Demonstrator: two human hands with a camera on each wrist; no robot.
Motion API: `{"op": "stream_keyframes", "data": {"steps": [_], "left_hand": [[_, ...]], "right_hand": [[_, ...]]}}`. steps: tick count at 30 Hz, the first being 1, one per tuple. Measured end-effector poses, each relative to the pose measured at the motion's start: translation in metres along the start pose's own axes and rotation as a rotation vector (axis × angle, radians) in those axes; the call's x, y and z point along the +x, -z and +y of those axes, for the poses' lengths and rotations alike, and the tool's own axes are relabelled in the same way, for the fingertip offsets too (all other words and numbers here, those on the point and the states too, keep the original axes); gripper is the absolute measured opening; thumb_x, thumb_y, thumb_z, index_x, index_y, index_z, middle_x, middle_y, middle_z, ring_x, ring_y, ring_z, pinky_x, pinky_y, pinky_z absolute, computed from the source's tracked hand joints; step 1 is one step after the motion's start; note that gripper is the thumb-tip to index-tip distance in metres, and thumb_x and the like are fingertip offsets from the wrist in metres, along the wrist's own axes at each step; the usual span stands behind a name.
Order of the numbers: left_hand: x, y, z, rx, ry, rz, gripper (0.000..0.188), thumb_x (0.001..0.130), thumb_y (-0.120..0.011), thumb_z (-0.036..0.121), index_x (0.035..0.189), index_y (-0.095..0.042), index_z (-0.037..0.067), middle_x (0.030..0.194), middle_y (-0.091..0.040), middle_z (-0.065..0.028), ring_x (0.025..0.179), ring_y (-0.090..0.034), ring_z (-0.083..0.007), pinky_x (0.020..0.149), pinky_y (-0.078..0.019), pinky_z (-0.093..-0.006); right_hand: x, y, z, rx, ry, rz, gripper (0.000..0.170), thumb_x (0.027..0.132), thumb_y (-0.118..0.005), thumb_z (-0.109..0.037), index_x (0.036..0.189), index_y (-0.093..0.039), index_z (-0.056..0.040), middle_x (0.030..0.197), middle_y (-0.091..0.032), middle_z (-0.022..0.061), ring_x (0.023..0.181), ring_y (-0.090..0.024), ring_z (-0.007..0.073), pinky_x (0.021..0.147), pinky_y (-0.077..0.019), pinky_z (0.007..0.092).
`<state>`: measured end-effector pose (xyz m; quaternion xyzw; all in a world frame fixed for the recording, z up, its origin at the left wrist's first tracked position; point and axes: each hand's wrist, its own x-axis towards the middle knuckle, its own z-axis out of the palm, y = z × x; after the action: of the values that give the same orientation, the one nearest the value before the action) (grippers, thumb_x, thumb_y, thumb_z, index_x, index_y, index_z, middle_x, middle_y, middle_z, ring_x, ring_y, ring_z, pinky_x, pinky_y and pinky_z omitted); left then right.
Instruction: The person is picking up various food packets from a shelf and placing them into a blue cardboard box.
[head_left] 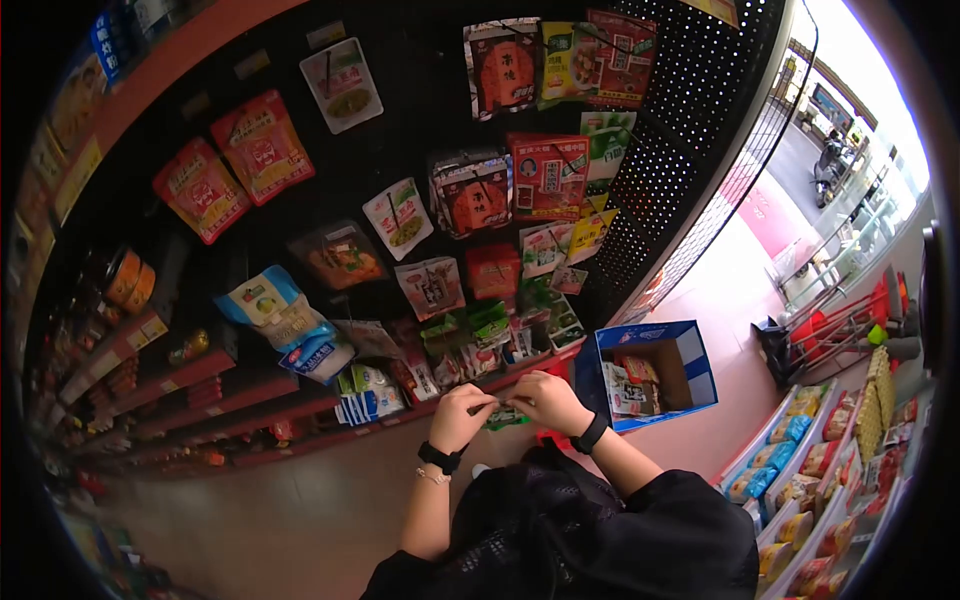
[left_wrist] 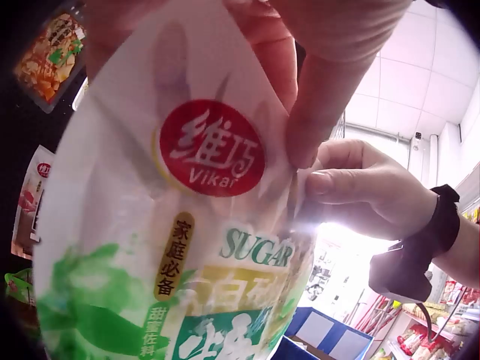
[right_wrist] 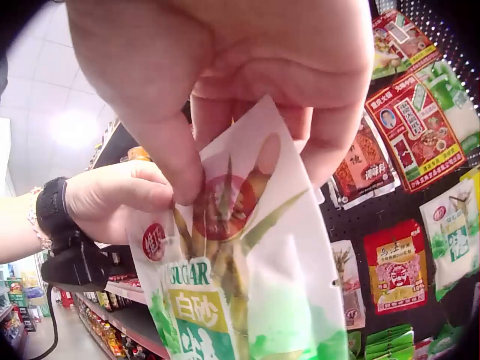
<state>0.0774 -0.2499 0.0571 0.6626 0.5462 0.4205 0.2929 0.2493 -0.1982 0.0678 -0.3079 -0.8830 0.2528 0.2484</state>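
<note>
A white and green bag of sugar point(left_wrist: 210, 225) is held between both hands, its red logo and printed label facing the left wrist camera. At its upper edge, my left hand point(head_left: 462, 418) pinches the plastic between thumb and fingers. My right hand point(head_left: 548, 402) pinches the same top edge close beside the left fingertips. The right wrist view shows the bag's pointed corner and sugarcane picture below the right fingers. From the head view most of the bag is hidden under the hands.
Seasoning packets point(head_left: 548, 175) hang on the black pegboard ahead. A blue box point(head_left: 690, 345) with packets inside stands to the right. Larger white and blue bags point(head_left: 318, 350) sit on the shelf at left. More packaged goods point(head_left: 790, 450) fill a rack at lower right.
</note>
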Motion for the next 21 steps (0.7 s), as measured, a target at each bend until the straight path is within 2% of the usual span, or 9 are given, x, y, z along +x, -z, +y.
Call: {"op": "stream_keyframes", "data": {"steps": [2,8,11,13,18,21], "left_hand": [[0.003,0.005,-0.004,-0.019,0.036,0.012,0.008,0.064,-0.061,0.007,0.072,-0.062,0.003,0.068,-0.056,-0.0075,0.065,-0.054,-0.0217,0.058,-0.0423,-0.0287],[0.031,0.008,-0.022,0.057,0.058,-0.008,0.008,0.065,-0.061,0.01,0.069,-0.061,0.003,0.066,-0.056,-0.0081,0.064,-0.054,-0.0221,0.058,-0.0419,-0.029],[0.061,0.0,-0.026,0.067,0.032,-0.016,0.009,0.065,-0.061,0.01,0.069,-0.061,0.002,0.066,-0.056,-0.0082,0.064,-0.054,-0.0221,0.057,-0.0418,-0.0288],[0.086,-0.009,-0.029,0.073,0.003,-0.014,0.01,0.065,-0.061,0.01,0.07,-0.061,0.001,0.065,-0.056,-0.0085,0.062,-0.054,-0.0221,0.057,-0.042,-0.0293],[0.164,-0.045,-0.029,0.134,-0.028,-0.059,0.011,0.067,-0.06,0.012,0.07,-0.061,0.002,0.066,-0.056,-0.0095,0.061,-0.054,-0.0242,0.056,-0.0426,-0.0314],[0.215,-0.067,-0.036,0.295,-0.083,-0.194,0.012,0.068,-0.059,0.015,0.07,-0.062,0.004,0.068,-0.057,-0.0091,0.062,-0.055,-0.0243,0.056,-0.0432,-0.0311]], "right_hand": [[0.009,-0.001,0.003,0.064,-0.021,-0.008,0.01,0.068,-0.056,-0.013,0.072,-0.058,-0.0038,0.07,-0.054,0.0084,0.07,-0.051,0.0254,0.062,-0.042,0.0336],[0.021,-0.002,0.044,0.203,-0.078,0.029,0.013,0.071,-0.055,-0.012,0.078,-0.058,-0.0011,0.076,-0.055,0.0122,0.074,-0.052,0.0271,0.066,-0.0419,0.0343],[0.025,0.0,0.072,0.348,-0.16,0.033,0.012,0.072,-0.055,-0.009,0.08,-0.058,-0.0005,0.078,-0.055,0.0114,0.074,-0.053,0.0239,0.066,-0.0423,0.0316],[0.029,0.0,0.099,0.582,-0.261,0.123,0.012,0.073,-0.055,-0.007,0.083,-0.059,-0.0028,0.077,-0.055,0.0078,0.074,-0.053,0.0176,0.065,-0.0414,0.0274],[0.041,0.025,0.166,0.546,-0.312,0.246,0.013,0.073,-0.054,-0.005,0.085,-0.059,-0.002,0.078,-0.056,0.0078,0.072,-0.053,0.0167,0.064,-0.0413,0.026],[0.054,0.045,0.202,0.425,-0.345,0.378,0.012,0.071,-0.055,-0.004,0.082,-0.059,-0.001,0.074,-0.056,0.0095,0.069,-0.053,0.0179,0.061,-0.0417,0.0266]]}}
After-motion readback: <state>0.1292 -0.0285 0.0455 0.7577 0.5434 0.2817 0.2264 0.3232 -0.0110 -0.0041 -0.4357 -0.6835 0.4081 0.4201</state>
